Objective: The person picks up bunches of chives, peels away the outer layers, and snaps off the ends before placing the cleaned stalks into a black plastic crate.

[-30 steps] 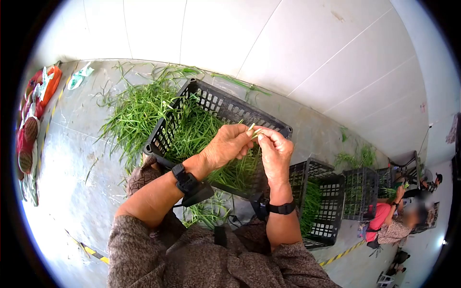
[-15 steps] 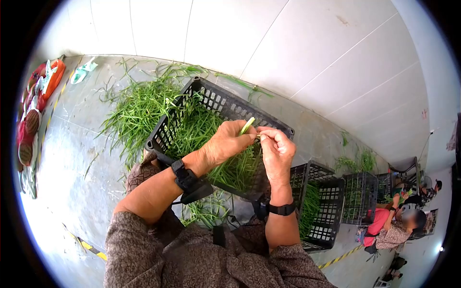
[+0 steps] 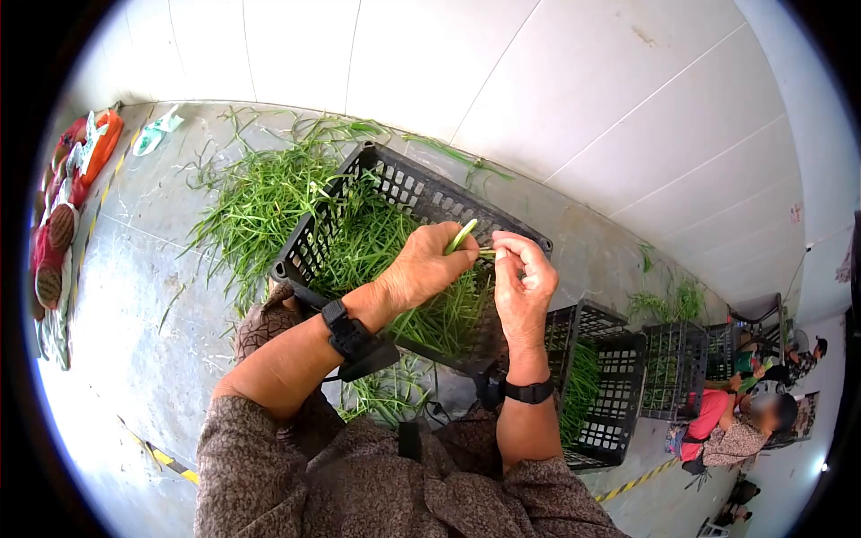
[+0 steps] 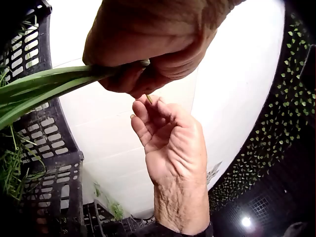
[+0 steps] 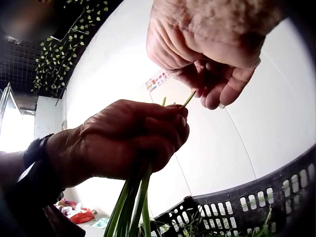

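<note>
A small bunch of garlic chives is gripped in my left hand, the flat leaves hanging below the fist in the right wrist view. Pale stem ends poke out past the thumb. One thin stem slants out to my right hand, whose thumb and fingertips pinch its tip. Both hands are above a black plastic crate holding loose garlic chives. In the left wrist view, the right hand's palm faces the camera with fingers bent inward.
More garlic chives lie heaped on the floor left of the crate. A white wall rises behind. Further black crates with greens line up at right, near a seated person. Red and orange bags lie at far left.
The fingertips, close together earlier, have drawn apart, with the right hand shifting slightly right. The pale stem ends now show more plainly above the left hand. The left hand keeps its hold.
</note>
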`<state>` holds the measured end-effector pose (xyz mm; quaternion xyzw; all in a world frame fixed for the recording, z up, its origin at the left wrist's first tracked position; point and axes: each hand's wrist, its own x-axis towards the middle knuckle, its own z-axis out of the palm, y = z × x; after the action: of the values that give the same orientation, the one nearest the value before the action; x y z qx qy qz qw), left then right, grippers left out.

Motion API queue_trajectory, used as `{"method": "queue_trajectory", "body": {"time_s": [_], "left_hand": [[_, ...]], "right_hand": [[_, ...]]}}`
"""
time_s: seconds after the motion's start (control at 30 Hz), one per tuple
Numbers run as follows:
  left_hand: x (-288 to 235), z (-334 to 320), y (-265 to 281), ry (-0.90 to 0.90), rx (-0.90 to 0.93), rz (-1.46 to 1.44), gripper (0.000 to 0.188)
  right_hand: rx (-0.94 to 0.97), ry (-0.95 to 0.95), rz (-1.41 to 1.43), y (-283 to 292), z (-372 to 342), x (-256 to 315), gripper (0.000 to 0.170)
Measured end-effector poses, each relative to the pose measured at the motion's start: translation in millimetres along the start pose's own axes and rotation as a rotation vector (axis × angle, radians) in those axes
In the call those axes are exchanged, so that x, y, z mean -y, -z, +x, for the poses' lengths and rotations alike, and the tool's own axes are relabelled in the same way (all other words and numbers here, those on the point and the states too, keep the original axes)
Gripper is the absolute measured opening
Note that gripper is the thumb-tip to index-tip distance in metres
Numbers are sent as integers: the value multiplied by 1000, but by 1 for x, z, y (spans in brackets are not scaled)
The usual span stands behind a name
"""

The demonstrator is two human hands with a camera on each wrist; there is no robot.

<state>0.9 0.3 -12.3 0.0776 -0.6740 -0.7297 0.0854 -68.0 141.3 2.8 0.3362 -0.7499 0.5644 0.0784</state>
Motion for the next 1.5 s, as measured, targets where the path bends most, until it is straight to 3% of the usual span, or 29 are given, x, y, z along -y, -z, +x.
{"method": "queue_trajectory", "body": {"time_s": [0.23,0.53,0.7,0.77,1.07,1.2,1.43,1.5], "left_hand": [[-6,-1,4,-100,-54,197,9],[-7,-1,2,-127,-59,225,9],[-10,-2,4,-119,-57,260,9],[-12,-3,5,-94,-52,239,10],[-7,-1,6,-55,-17,75,9],[-6,0,5,-94,-18,120,9],[-3,2,3,-50,25,35,7],[-6,0,3,2,50,-131,7]], "right_hand": [[18,197,-303,-3,1,4,13],[33,213,-300,-1,1,0,11],[-82,256,-272,7,8,-10,10],[-73,134,-202,10,5,-9,6],[41,-92,1,5,1,4,10],[65,96,-137,-2,-1,-1,12],[5,25,-68,5,0,-5,9],[-54,-37,-19,7,1,-9,8]]}}
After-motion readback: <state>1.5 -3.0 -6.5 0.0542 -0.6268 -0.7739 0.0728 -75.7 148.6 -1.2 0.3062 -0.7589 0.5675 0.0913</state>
